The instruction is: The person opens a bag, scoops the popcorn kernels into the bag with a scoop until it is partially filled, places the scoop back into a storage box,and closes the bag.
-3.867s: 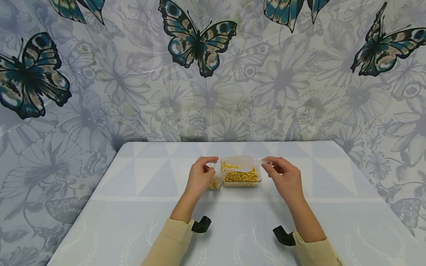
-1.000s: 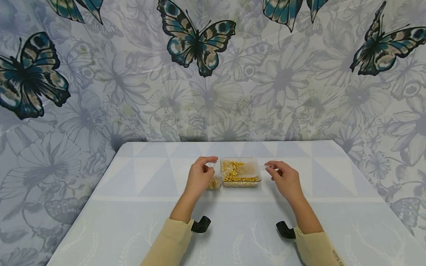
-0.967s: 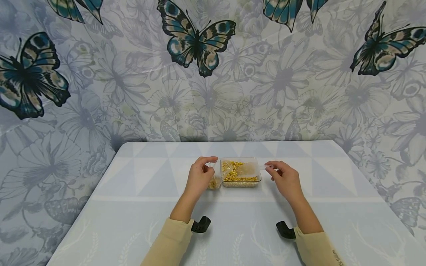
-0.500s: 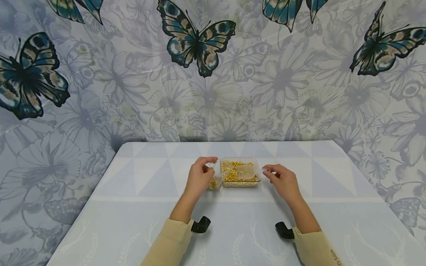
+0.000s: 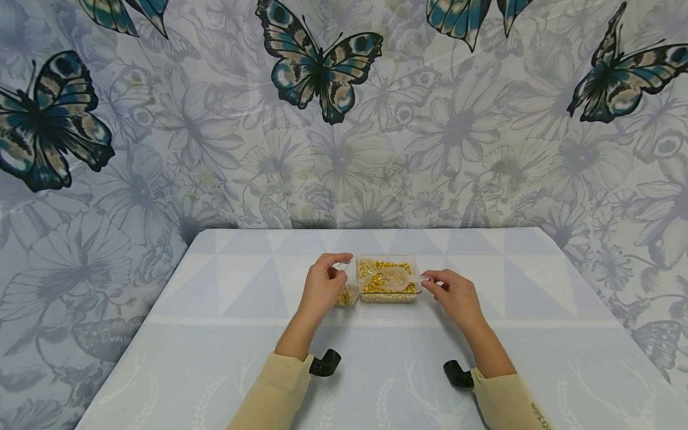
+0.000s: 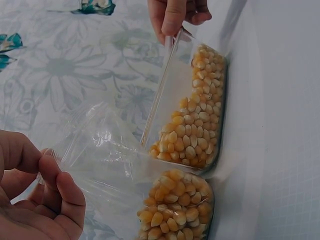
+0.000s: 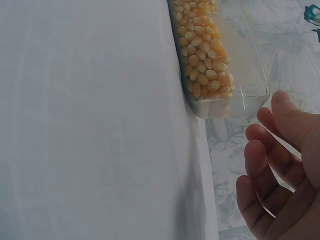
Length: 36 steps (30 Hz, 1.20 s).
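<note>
A clear rectangular box (image 5: 391, 297) holds yellow corn kernels, sloped inside it in the left wrist view. To its left stands a clear plastic bag (image 6: 107, 145) with corn kernels (image 6: 175, 210) in its bottom. My left hand (image 5: 321, 285) pinches the bag's upper edge between thumb and fingers, pulling the film up. At the box's right end, my right hand (image 5: 455, 297) pinches the handle of a translucent white scoop (image 5: 395, 278). The scoop's rounded bowl lies low over the kernels inside the box. In the right wrist view, that hand's fingertips are right at the box rim and the scoop is hidden.
A pale patterned cloth covers the table (image 5: 242, 364). Behind its far edge hangs a floral backdrop (image 5: 344, 161) with large butterflies. Black wrist pieces (image 5: 325, 363) stick out from both cuffs.
The scoop, earlier raised and tilted over the box, has come down among the kernels. My right hand has moved slightly left and down towards the rim. The left hand and bag have stayed put.
</note>
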### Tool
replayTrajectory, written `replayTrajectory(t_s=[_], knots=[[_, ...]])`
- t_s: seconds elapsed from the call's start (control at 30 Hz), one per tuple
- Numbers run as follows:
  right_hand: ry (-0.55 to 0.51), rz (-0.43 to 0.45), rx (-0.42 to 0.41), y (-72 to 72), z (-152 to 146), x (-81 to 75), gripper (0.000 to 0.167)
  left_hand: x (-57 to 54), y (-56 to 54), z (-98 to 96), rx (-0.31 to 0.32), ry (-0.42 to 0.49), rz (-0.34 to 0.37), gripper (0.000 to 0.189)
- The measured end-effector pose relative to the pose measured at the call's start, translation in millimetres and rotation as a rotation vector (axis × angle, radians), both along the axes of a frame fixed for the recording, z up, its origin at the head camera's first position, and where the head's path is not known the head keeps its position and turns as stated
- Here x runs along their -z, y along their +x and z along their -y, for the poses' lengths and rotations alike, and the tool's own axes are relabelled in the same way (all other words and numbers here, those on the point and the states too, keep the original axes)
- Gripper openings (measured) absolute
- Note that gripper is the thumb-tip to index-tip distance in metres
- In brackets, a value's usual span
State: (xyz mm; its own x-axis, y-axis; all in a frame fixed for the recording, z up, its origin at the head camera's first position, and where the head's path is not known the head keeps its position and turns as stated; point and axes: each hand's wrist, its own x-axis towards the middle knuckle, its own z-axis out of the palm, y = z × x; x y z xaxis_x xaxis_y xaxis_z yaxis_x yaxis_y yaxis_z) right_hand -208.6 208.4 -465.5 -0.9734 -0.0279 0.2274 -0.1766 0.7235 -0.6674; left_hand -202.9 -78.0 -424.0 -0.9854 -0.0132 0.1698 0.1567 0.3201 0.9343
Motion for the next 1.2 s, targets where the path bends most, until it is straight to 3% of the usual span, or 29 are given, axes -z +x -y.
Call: replayTrajectory(t_s=[0.33, 1.2], knots=[[-0.010, -0.003, -0.005, -1.3, -2, 3.0, 0.024, 0.2, 0.3, 0.3, -0.001, 0.000, -0.005, 0.042], [-0.330, 0.249, 0.071, -9.6, -11, 12.9, 0.034, -1.0, -0.4, 0.9, 0.004, 0.004, 0.004, 0.041]])
